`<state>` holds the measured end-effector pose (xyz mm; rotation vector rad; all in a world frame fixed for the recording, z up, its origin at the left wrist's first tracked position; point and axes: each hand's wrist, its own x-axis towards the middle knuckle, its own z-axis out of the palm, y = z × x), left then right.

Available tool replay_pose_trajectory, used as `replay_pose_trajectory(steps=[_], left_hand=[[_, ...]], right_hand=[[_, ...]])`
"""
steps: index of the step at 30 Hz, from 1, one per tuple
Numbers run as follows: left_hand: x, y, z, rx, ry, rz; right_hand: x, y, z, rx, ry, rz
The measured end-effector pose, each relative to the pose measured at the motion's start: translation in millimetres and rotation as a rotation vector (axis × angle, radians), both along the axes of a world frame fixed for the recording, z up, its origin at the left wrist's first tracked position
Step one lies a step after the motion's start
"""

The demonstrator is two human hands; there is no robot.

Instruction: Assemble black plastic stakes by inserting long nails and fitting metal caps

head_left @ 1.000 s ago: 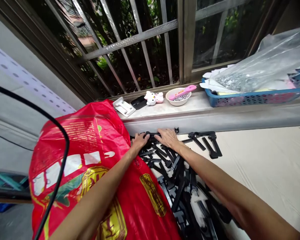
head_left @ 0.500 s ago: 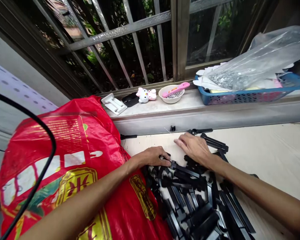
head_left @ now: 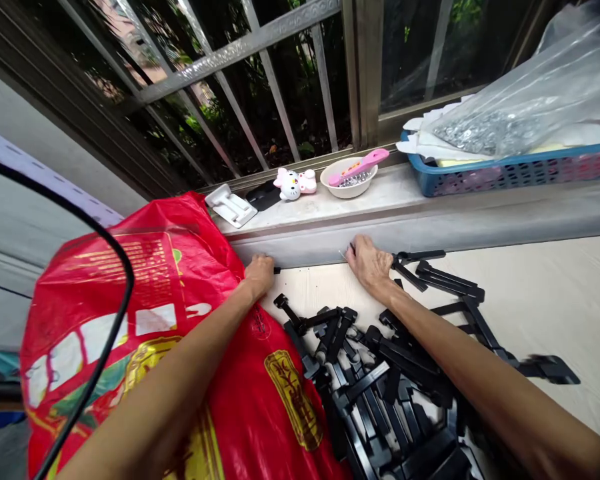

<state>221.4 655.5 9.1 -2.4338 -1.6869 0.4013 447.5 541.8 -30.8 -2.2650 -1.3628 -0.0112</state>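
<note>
My left hand (head_left: 261,272) is closed at the foot of the sill, beside the red bag. Out from under its fingers pokes the tip of a black plastic piece (head_left: 277,270). Against the sill wall, my right hand (head_left: 369,261) has its fingers curled together; a dark bit of a small black plastic piece (head_left: 353,247) shows at the fingertips, mostly hidden. Between my forearms spreads a heap of black plastic stand parts (head_left: 380,393), jumbled on the pale board. Several more black parts (head_left: 450,280) lie right of my right hand.
A big red bag (head_left: 240,413) fills the left side. On the sill sit a white plastic stand (head_left: 231,205), a cat figurine (head_left: 291,185), a bowl (head_left: 347,189) of small metal bits with a pink-handled tool, and a blue basket (head_left: 510,170) under a clear bag. A black cable (head_left: 123,267) crosses the left.
Both hands have moved from the heap to the sill's foot. The left went away and leftward, onto the black piece there; the right went slightly forward, over the small black piece.
</note>
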Motion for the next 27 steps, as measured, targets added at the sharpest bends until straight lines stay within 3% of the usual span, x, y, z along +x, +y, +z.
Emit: replay_pose_trajectory(steps=[4,7,9,12,17,20,27], left_hand=[[-1.1,5.1,-14.7,-0.034,0.038,-0.04],[0.0,4.8,-15.4,-0.037,0.048,-0.056],[3.8,3.5,-13.1,-0.033,0.064,-0.08],[10.6,2.7,-8.8,-0.085,0.127,-0.11],[3.0,1.9,-5.2,-0.21,0.189,-0.106],[-6.0,-4.4,-4.6,-0.232,0.206,-0.105],[-4.4,-16.0,1.4,-0.314,0.218,-0.106]], right_hand=[[29.8,-30.7,35.5,0.253,0.06,0.023],[69.5,-59.8,52.7,0.188,0.157,0.279],[95.6,-72.4,47.8,0.121,0.121,0.33],[121.2,-76.8,18.3,0.029,-0.083,0.282],[123.0,-76.3,-26.5,-0.136,-0.155,0.338],[114.3,-90.3,-29.4,-0.156,-0.122,0.375],[82.0,-146.5,-15.6,-0.169,0.002,0.601]])
